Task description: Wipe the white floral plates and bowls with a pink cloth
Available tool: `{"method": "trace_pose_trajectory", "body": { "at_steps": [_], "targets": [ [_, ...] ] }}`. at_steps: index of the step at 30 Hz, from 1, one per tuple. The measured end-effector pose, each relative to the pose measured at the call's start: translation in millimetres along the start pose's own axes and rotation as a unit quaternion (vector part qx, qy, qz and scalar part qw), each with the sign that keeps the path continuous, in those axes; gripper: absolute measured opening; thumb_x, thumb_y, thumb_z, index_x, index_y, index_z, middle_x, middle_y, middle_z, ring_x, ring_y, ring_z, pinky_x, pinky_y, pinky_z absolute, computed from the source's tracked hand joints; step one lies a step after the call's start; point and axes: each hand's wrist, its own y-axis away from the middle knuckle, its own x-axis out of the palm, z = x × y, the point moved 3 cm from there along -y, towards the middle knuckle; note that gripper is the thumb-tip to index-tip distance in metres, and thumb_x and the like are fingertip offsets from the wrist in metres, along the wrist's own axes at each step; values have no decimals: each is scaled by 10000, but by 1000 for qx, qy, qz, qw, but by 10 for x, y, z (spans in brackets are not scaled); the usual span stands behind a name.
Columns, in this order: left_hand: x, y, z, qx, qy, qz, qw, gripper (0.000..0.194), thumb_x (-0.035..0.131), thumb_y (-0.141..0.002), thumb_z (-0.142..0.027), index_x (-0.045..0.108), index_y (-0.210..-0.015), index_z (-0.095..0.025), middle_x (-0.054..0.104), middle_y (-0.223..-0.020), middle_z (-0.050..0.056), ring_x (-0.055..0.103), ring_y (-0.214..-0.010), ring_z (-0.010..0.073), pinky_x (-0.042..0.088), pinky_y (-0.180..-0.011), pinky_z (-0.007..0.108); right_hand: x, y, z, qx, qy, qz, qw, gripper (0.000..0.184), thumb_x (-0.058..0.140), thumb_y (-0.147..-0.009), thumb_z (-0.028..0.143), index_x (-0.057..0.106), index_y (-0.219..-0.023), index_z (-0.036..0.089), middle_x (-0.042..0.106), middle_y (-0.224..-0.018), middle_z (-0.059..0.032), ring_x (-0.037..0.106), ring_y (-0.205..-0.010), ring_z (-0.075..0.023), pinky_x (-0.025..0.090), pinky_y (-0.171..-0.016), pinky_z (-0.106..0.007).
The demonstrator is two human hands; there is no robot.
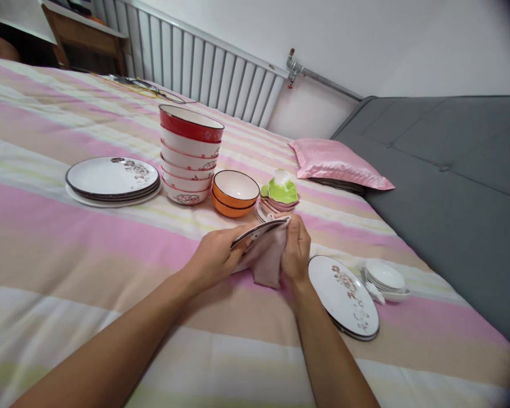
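My left hand [215,258] grips a white plate with a dark rim [257,231], held nearly edge-on above the bed. My right hand [296,249] is closed on a dusty-pink cloth [267,262] pressed against the plate's underside and far edge. Just behind the hands stand two stacked orange bowls [234,194] and a pile of small leaf-shaped dishes with a green one on top [279,192].
A stack of red-and-white bowls [190,154] and a stack of flowered plates [113,180] lie to the left. Flowered plates [345,296] and small white dishes with spoons [385,279] lie to the right on the striped bedspread [68,255]. A pink pillow [338,163] is behind; a grey sofa [459,187] is at right.
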Motion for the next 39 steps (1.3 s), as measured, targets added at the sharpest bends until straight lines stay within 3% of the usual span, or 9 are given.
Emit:
{"method": "trace_pose_trajectory", "body": {
  "at_steps": [4, 8, 11, 14, 20, 22, 27, 33, 39],
  "targets": [
    [28, 22, -18, 22, -22, 10, 999, 405, 386, -864, -169, 562, -1219, -255, 696, -1002, 16, 632, -887, 172, 470, -777, 272, 14, 6, 299, -103, 85, 49, 990, 279, 319, -957, 266, 588, -929, 200, 639, -912, -43, 573, -897, -169, 420, -841, -338],
    [66, 46, 0, 13, -58, 15, 998, 272, 389, -805, -149, 639, -908, -173, 674, -806, 46, 597, -696, 167, 452, -636, 264, 105, 86, 543, -199, 211, 102, 952, 213, 397, -923, 238, 608, -914, 214, 656, -919, -43, 549, -878, -189, 369, -830, -372],
    [88, 58, 11, -2, -45, 8, 999, 214, 401, -758, -145, 613, -738, -163, 663, -755, 62, 595, -682, 178, 451, -621, 275, 203, 162, 643, -246, 275, 130, 920, 207, 426, -910, 281, 625, -937, 228, 655, -977, -48, 535, -886, -204, 335, -825, -390],
    [96, 55, 22, -22, -13, 7, 1000, 200, 413, -731, -145, 612, -748, -159, 673, -772, 66, 606, -707, 190, 454, -627, 282, 252, 192, 651, -266, 294, 146, 906, 216, 429, -909, 293, 626, -980, 239, 651, -1015, -42, 531, -902, -206, 324, -844, -393],
    [104, 43, 114, -71, -20, 56, 996, 188, 521, -731, -224, 608, -897, -205, 675, -850, 22, 602, -745, 188, 426, -623, 258, 75, 58, 430, -199, 266, 74, 940, 231, 405, -911, 263, 631, -904, 216, 654, -938, -49, 535, -894, -206, 341, -835, -383],
    [135, 56, 155, -91, -56, 94, 990, 145, 484, -798, -280, 606, -811, -203, 665, -788, 28, 594, -700, 184, 403, -594, 252, 2, 12, 344, -165, 250, 42, 953, 254, 373, -923, 253, 622, -891, 210, 650, -918, -47, 534, -886, -201, 345, -830, -378],
    [210, 81, 169, -102, -158, 137, 973, 309, 351, -896, -331, 609, -788, -201, 648, -739, 68, 584, -652, 205, 351, -553, 269, -73, -23, 264, -134, 237, -2, 962, 282, 333, -939, 262, 600, -865, 209, 647, -889, -39, 530, -874, -203, 354, -837, -386],
    [162, 41, 118, -89, -178, 68, 978, 371, 300, -935, -338, 593, -772, -182, 622, -725, 61, 570, -662, 177, 359, -592, 263, -112, -24, 246, -117, 203, -52, 971, 292, 324, -952, 268, 596, -873, 199, 622, -871, -51, 543, -872, -196, 391, -820, -367],
    [30, 64, 46, 23, -236, -95, 967, 406, 365, -930, -393, 565, -653, -174, 547, -599, 29, 500, -588, 147, 322, -549, 255, -57, 27, 205, -63, 100, -97, 988, 319, 290, -972, 286, 575, -870, 187, 608, -846, -42, 564, -837, -166, 429, -794, -334]
  ]
}}
